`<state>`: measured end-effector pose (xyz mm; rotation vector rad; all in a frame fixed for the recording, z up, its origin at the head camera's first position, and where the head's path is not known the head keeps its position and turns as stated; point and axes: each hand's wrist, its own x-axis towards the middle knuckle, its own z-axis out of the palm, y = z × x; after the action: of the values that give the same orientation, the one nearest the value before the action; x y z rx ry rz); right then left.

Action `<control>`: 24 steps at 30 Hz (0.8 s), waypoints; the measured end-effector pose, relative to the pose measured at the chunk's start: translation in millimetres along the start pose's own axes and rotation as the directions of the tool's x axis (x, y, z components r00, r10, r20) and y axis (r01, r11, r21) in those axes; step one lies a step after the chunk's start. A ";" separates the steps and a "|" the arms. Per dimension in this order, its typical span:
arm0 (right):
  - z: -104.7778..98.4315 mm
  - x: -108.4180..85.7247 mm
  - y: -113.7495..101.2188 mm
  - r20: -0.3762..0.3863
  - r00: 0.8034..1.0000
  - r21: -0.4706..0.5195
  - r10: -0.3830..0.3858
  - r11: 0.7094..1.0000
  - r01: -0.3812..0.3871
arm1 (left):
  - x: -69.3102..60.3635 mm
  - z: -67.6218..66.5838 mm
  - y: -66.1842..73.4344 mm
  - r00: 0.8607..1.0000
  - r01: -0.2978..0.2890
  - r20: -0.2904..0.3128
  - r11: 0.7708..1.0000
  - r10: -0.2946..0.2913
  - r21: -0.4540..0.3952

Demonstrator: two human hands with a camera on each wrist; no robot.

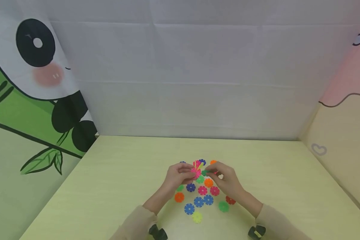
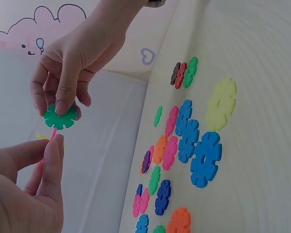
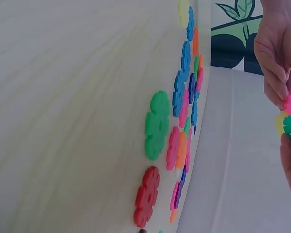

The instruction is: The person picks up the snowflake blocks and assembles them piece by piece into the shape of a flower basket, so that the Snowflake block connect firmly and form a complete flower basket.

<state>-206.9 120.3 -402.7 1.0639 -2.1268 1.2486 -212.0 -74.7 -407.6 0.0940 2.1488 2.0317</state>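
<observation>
My left hand (image 1: 178, 175) pinches a pink notched plastic snowflake disc (image 1: 196, 173) above the table. A yellow disc (image 3: 280, 122) stands at an angle beside the pink one and looks joined to it. My right hand (image 1: 227, 176) holds a green disc (image 2: 60, 118) between thumb and fingers. In the left wrist view the green disc meets the edge of the pink one. Whether their notches are fitted together, I cannot tell. Fingers hide part of each disc.
Several loose discs lie below the hands, among them a blue disc (image 1: 189, 209), a yellow-green disc (image 1: 197, 217), an orange disc (image 1: 179, 197) and a red disc (image 3: 147, 197). The pale tabletop (image 1: 123, 166) ends at a white back panel (image 1: 198, 110), with printed panels on both sides.
</observation>
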 end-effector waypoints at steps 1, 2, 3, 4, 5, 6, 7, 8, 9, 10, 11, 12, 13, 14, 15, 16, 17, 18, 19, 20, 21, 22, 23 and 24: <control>2.1 -1.5 5.5 0.000 1.000 -0.003 -0.014 1.000 0.014 | 0.3 -0.1 -0.3 1.000 0.003 -0.001 1.000 -0.003 -0.003; 3.8 -2.8 10.8 0.001 1.000 -0.007 -0.018 1.000 0.018 | 0.8 -0.1 -0.8 1.000 0.006 -0.002 1.000 -0.006 -0.006; 5.0 -3.8 15.3 0.001 1.000 -0.006 -0.020 1.000 0.020 | 1.2 -0.3 -1.1 1.000 0.009 -0.004 1.000 -0.009 -0.009; 6.1 -4.8 19.6 0.003 1.000 -0.007 -0.019 1.000 0.019 | 1.5 -0.2 -1.1 1.000 0.014 -0.006 1.000 -0.014 -0.010; 6.6 -5.4 22.6 0.007 1.000 -0.008 -0.020 1.000 0.020 | 1.7 -0.1 -1.0 1.000 0.018 -0.007 1.000 -0.018 -0.012; 7.0 -5.7 24.8 0.013 1.000 -0.005 -0.021 1.000 0.021 | 2.0 -0.1 -1.3 1.000 0.020 -0.007 1.000 -0.020 -0.014; 7.2 -5.7 25.9 0.016 1.000 -0.001 -0.024 1.000 0.024 | 2.3 0.1 -1.6 1.000 0.022 -0.009 1.000 -0.022 -0.016; 7.2 -5.8 26.9 0.019 1.000 -0.001 -0.025 1.000 0.025 | 2.4 0.3 -1.9 1.000 0.023 -0.011 1.000 -0.023 -0.019; 7.2 -5.8 27.5 0.022 0.999 0.001 -0.033 0.999 0.033 | 2.5 0.5 -2.2 1.000 0.024 -0.011 0.999 -0.025 -0.022; 7.5 -5.9 28.0 0.025 0.999 -0.001 -0.041 0.999 0.041 | 2.6 0.8 -2.5 1.000 0.026 -0.012 0.999 -0.026 -0.026; 7.4 -5.9 28.2 0.030 0.998 -0.007 -0.047 0.999 0.047 | 2.5 1.2 -2.6 1.000 0.026 -0.011 0.999 -0.027 -0.029; 7.5 -6.0 28.3 0.033 0.998 -0.012 -0.053 0.999 0.053 | 2.3 1.6 -2.6 1.000 0.028 -0.011 0.999 -0.028 -0.029; 7.5 -6.1 28.3 0.036 0.998 -0.020 -0.059 0.998 0.060 | 2.1 2.1 -2.4 1.000 0.027 -0.009 0.999 -0.027 -0.027; 7.6 -6.0 28.1 0.039 0.997 -0.027 -0.059 0.998 0.060 | 1.8 2.5 -2.0 1.000 0.026 -0.007 0.999 -0.026 -0.025; 7.7 -5.7 27.8 0.040 0.997 -0.029 -0.060 0.998 0.061 | 1.4 2.9 -1.7 1.000 0.022 -0.005 1.000 -0.023 -0.022; 7.8 -5.5 27.5 0.044 0.997 -0.035 -0.062 0.997 0.063 | 1.0 3.2 -1.2 1.000 0.020 -0.006 1.000 -0.020 -0.019; 7.9 -5.1 27.2 0.046 0.997 -0.039 -0.065 0.997 0.067 | 0.6 3.5 -0.6 1.000 0.019 -0.008 1.000 -0.019 -0.014; 8.3 -4.5 26.7 0.044 0.997 -0.039 -0.069 0.997 0.071 | 0.1 3.9 0.1 1.000 0.018 -0.012 1.000 -0.018 -0.009; 8.6 -3.8 26.2 0.041 0.996 -0.038 -0.073 0.996 0.075 | -0.3 4.1 0.9 1.000 0.018 -0.016 1.000 -0.018 -0.009; 9.0 -3.0 25.8 0.037 0.996 -0.033 -0.082 0.996 0.084 | -0.8 4.4 1.6 1.000 0.019 -0.021 1.000 -0.019 -0.010; 9.6 -2.2 25.8 0.031 0.995 -0.028 -0.097 0.995 0.098 | -1.3 4.8 2.3 0.999 0.022 -0.027 1.000 -0.023 -0.012; 10.1 -1.3 25.8 0.024 0.993 -0.021 -0.112 0.993 0.112 | -1.6 5.1 3.0 0.999 0.027 -0.035 1.000 -0.028 -0.016; 10.8 -0.4 26.2 0.015 0.992 -0.008 -0.128 0.992 0.128 | -1.8 5.6 3.7 0.999 0.033 -0.041 0.999 -0.034 -0.022; 11.2 0.6 26.3 0.008 0.990 0.003 -0.140 0.990 0.139 | -2.1 6.1 4.2 0.998 0.037 -0.048 0.999 -0.038 -0.027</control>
<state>-228.3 118.0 -421.5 1.1987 -2.0189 1.1836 -209.2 -68.8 -403.5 0.0004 2.1346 2.0618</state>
